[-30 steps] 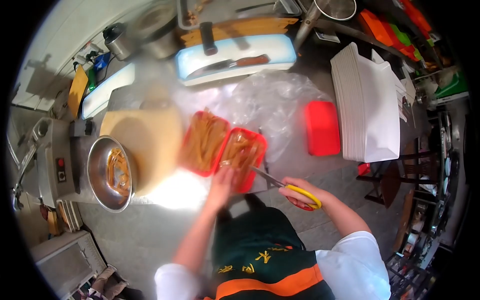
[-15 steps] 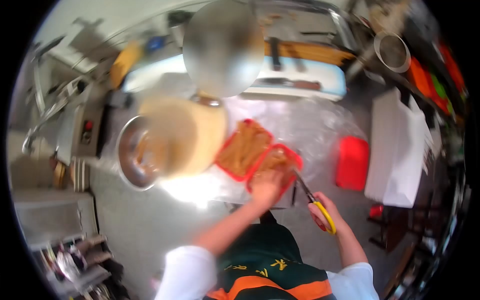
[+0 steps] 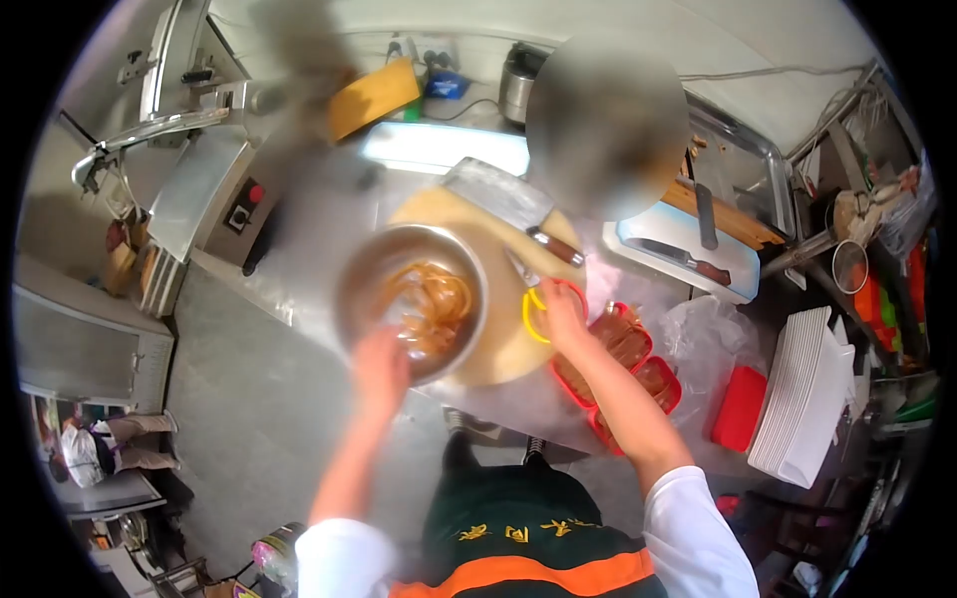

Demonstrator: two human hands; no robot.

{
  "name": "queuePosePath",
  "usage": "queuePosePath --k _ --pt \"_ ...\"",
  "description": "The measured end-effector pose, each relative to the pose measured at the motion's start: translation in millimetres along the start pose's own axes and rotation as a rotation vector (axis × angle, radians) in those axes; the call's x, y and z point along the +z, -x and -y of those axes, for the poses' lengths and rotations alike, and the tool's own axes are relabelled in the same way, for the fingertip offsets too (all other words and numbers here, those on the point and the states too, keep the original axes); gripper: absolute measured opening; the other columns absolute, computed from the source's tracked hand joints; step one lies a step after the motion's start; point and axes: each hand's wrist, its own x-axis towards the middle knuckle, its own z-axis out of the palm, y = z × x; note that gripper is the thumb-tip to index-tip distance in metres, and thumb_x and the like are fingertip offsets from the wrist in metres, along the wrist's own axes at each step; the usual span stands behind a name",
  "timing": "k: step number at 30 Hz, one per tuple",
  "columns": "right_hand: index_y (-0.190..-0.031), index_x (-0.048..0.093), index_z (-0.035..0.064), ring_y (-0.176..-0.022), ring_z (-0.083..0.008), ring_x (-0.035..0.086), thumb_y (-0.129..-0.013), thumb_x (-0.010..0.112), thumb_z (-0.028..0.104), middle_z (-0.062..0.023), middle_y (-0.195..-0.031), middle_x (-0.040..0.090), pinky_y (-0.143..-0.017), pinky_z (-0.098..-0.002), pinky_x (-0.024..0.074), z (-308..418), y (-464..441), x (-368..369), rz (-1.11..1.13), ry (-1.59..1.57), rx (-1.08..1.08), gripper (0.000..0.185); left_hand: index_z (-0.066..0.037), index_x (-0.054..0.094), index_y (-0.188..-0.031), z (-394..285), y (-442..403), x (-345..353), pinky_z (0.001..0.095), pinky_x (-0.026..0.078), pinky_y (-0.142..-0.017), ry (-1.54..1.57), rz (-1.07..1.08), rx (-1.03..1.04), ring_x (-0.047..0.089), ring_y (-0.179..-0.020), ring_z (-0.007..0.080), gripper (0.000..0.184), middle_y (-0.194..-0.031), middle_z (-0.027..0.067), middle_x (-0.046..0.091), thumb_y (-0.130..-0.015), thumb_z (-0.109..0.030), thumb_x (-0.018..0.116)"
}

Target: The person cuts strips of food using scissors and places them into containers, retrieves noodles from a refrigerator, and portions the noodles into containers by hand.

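A steel bowl (image 3: 477, 299) holding brown strips (image 3: 436, 299) sits at the left of a round wooden board (image 3: 498, 351). My left hand (image 3: 381, 371) is at the bowl's near rim, blurred, its fingers too smeared to read. Over the board's right side, my right hand (image 3: 560, 317) holds scissors (image 3: 535, 317) with yellow and red handles, blades pointing away from me. A cleaver (image 3: 498, 194) lies on the far part of the board. Right of it are red trays (image 3: 646, 344) of brown strips, partly hidden by my right forearm.
A white tray with a knife (image 3: 688, 261) lies at the back right. Clear plastic (image 3: 708, 334), a red container (image 3: 739, 407) and stacked white trays (image 3: 802, 399) are at the right. A steel machine (image 3: 204, 189) stands at the left.
The view has swung left. My left hand has left the red trays for the bowl. My right hand has carried the scissors left from beside the trays to over the board.
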Motion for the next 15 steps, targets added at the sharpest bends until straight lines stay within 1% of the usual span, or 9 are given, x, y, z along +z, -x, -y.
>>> queuePosePath --k 2,3,4,6,7,9,11,13,15 --pt "-0.1 0.051 0.0033 -0.083 -0.0314 0.051 -0.067 0.056 0.003 -0.0151 -0.089 0.053 -0.07 -0.0399 0.0424 20.3 -7.5 -4.7 -0.031 0.238 -0.026 0.034 -0.008 0.055 -0.1 44.5 -18.8 -6.9 0.0362 0.039 -0.082 -0.058 0.18 -0.013 0.047 -0.099 0.0268 0.039 -0.105 0.0086 0.052 -0.063 -0.003 0.061" --pt "-0.092 0.055 0.0034 -0.079 -0.0288 0.051 -0.068 0.056 0.008 -0.0128 -0.085 0.054 -0.067 -0.0388 0.0419 39.7 -11.5 -13.8 -0.279 0.19 -0.16 0.024 -0.01 0.055 -0.102 57.5 -26.5 -2.1 0.0362 0.039 -0.083 -0.13 0.348 -0.023 0.045 -0.101 0.0255 0.042 -0.106 0.0076 0.052 -0.061 -0.007 0.064" --pt "-0.092 0.055 0.0031 -0.081 -0.0295 0.051 -0.069 0.057 0.011 -0.013 -0.086 0.054 -0.07 -0.0389 0.0414 68.6 -11.7 -25.0 -0.271 0.119 -0.249 0.024 -0.01 0.055 -0.102 61.5 -36.5 -2.9 0.0362 0.039 -0.083 -0.102 0.358 -0.024 0.045 -0.101 0.0255 0.042 -0.106 0.0076 0.052 -0.061 -0.007 0.064" --pt "-0.095 0.053 0.0024 -0.084 -0.0311 0.051 -0.071 0.059 0.017 -0.0144 -0.088 0.054 -0.075 -0.0392 0.0404 115.2 -19.3 -22.5 -0.147 -0.083 -0.295 0.029 -0.012 0.054 -0.105 64.9 -58.8 -2.5 0.0373 0.037 -0.083 -0.295 0.854 0.127 0.044 -0.104 0.022 0.052 -0.107 0.0048 0.051 -0.056 -0.016 0.069" --pt "-0.098 0.052 0.0021 -0.087 -0.032 0.05 -0.072 0.06 0.021 -0.0154 -0.09 0.054 -0.078 -0.0394 0.0398 134.8 -22.2 -12.1 -0.02 -0.221 -0.247 0.033 -0.01 0.053 -0.102 73.1 -57.1 8.9 0.0386 0.037 -0.081 -0.286 0.843 0.222 0.044 -0.102 0.0216 0.056 -0.102 0.0052 0.051 -0.051 -0.022 0.072" --pt "-0.123 0.033 -0.0016 -0.105 -0.0307 0.04 -0.064 0.068 0.04 -0.0193 -0.112 0.045 -0.09 -0.0363 0.0327 152.6 -34.8 16.7 0.177 0.137 -0.14 0.08 -0.009 0.053 -0.1 80.8 -56.0 20.7 0.0381 0.037 -0.08 -0.267 0.749 0.327 0.044 -0.1 0.022 0.052 -0.099 0.0059 0.05 -0.053 -0.021 0.071" --pt "-0.126 0.026 -0.002 -0.109 -0.0303 0.036 -0.06 0.069 0.043 -0.0188 -0.118 0.04 -0.093 -0.0371 0.0297 161.8 -43.0 39.1 0.285 0.196 -0.054 0.091 -0.007 0.052 -0.096 84.0 -60.4 21.5 0.0353 0.038 -0.075 -0.307 0.562 0.424 0.045 -0.094 0.0231 0.038 -0.094 0.0079 0.048 -0.063 -0.019 0.065" --pt "-0.132 0.012 0.0008 -0.116 -0.0297 0.027 -0.051 0.073 0.048 -0.0172 -0.127 0.029 -0.096 -0.0414 0.0231 178.7 -40.3 65.8 0.507 0.299 0.087 0.112 -0.006 0.051 -0.096 92.0 -70.0 15.5 0.034 0.039 -0.074 -0.306 0.579 0.385 0.045 -0.093 0.0227 0.035 -0.094 0.0081 0.047 -0.065 -0.018 0.062" --pt "-0.133 0.011 0.0041 -0.115 -0.03 0.028 -0.054 0.072 0.045 -0.0163 -0.125 0.03 -0.094 -0.0461 0.0253 196.2 -21.8 72.6 0.497 0.357 0.05 0.108 -0.005 0.051 -0.096 101.7 -71.5 13.4 0.0323 0.042 -0.071 -0.295 0.553 0.376 0.046 -0.09 0.0233 0.032 -0.094 0.0094 0.046 -0.066 -0.013 0.06"
